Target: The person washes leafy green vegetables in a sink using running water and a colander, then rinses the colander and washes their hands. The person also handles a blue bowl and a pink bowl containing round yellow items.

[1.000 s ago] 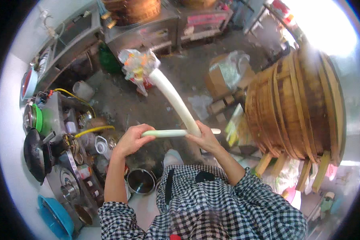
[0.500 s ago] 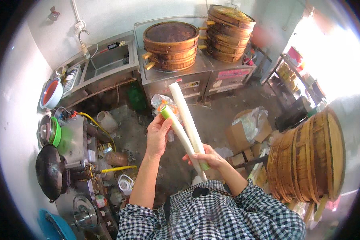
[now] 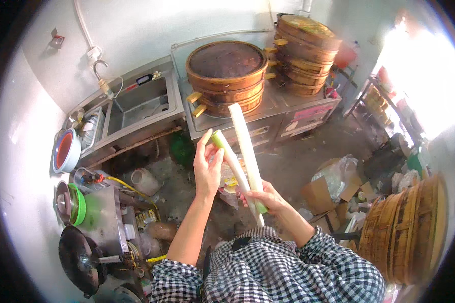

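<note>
My right hand [image 3: 268, 197] is closed around two long pale stalks that look like leeks, gripping them near their lower part. The longer leek stalk [image 3: 246, 146] is white and leans up toward the stove, with a green lower end showing below my fingers. Left of it, the shorter leek stalk [image 3: 234, 164] has a light green cut top and a white lower end. My left hand [image 3: 206, 169] is beside that green top, fingers stretched and apart, the thumb next to the stalk; whether it touches is hard to tell.
Bamboo steamers [image 3: 226, 76] stand on the metal stove [image 3: 280, 113], with a taller steamer stack [image 3: 306, 55] to their right. A sink [image 3: 141, 108] is at the far left. A wok [image 3: 81, 257] sits near left, a cardboard box [image 3: 319, 196] on the floor, and more steamers [image 3: 404, 230] at the right.
My left hand has loosened from the shorter stalk's green top, its fingers now stretched apart. Both stalks and hands sit slightly farther right, and the whole view has shifted.
</note>
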Demonstrator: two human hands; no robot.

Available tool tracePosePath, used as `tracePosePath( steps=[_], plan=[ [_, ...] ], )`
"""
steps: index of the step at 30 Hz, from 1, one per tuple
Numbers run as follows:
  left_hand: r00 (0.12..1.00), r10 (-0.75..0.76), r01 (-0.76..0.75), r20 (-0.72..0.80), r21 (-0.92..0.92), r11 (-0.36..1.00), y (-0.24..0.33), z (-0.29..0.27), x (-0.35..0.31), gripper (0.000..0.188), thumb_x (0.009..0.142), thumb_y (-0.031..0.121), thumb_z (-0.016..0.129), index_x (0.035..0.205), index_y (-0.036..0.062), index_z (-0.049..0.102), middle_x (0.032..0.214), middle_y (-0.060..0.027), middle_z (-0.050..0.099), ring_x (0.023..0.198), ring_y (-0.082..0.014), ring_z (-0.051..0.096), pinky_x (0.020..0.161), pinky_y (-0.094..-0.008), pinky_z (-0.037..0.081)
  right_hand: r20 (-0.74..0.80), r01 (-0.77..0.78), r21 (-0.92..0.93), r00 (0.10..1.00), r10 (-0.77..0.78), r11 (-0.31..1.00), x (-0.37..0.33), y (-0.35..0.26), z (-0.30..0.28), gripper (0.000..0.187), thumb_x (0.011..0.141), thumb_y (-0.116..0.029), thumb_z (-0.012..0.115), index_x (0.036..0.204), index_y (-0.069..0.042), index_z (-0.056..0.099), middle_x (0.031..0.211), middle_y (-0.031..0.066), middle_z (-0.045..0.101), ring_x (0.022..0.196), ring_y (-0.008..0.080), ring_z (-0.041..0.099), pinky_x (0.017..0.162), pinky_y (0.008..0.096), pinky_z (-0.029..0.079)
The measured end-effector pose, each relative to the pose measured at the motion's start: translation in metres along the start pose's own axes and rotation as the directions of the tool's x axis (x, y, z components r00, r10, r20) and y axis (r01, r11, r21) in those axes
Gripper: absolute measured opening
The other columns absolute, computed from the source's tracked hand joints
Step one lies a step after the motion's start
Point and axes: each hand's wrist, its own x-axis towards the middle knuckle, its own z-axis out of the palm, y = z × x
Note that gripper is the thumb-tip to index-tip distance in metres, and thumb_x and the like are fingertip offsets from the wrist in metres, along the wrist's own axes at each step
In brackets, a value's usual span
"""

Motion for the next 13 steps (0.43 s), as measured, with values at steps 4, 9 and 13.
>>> tracePosePath(
  steps=[4, 9, 13],
  plan=[
    [0.981, 0.189, -0.152, -0.033, 0.462, 0.874, -0.013, -0.03, 0.025, 0.042, 0.092, -0.001, 0.06, 0.133, 0.0019, 0.051, 0.12, -0.008, 0.059, 0.1, -0.0115, 0.059, 0.088, -0.0248, 0.049, -0.042, -0.017, -0.073, 0.999, 0.014, 0.997, 0.044, -0.002, 0.014, 0.039, 0.086, -0.014, 0.07, 0.118, 0.001, 0.054, 0.092, 0.0113, 0.067, 0.079, 0.0167, 0.066, 0.071, 0.0311, 0.056],
    [0.988, 0.102, -0.075, -0.117, 0.219, 0.973, -0.047, -0.047, 0.061, 0.045, 0.093, 0.002, 0.061, 0.135, 0.0033, 0.044, 0.117, -0.0148, 0.062, 0.096, -0.015, 0.061, 0.084, -0.0272, 0.05, -0.172, 0.016, -0.3, 0.983, -0.071, 0.954, 0.078, -0.008, 0.023, 0.039, 0.088, -0.011, 0.068, 0.121, 0.0, 0.053, 0.095, 0.0109, 0.067, 0.081, 0.0159, 0.066, 0.07, 0.0311, 0.056],
    [0.972, -0.219, 0.199, -0.087, -0.197, 0.96, -0.073, -0.056, 0.08, 0.052, 0.092, 0.005, 0.062, 0.136, 0.0042, 0.034, 0.108, -0.0158, 0.066, 0.092, -0.017, 0.064, 0.082, -0.0283, 0.051, -0.278, -0.018, -0.38, 0.956, -0.095, 0.925, 0.115, -0.004, 0.026, 0.043, 0.087, -0.009, 0.069, 0.125, 0.0, 0.05, 0.092, 0.01, 0.068, 0.08, 0.0154, 0.067, 0.07, 0.0283, 0.055]
  ],
)
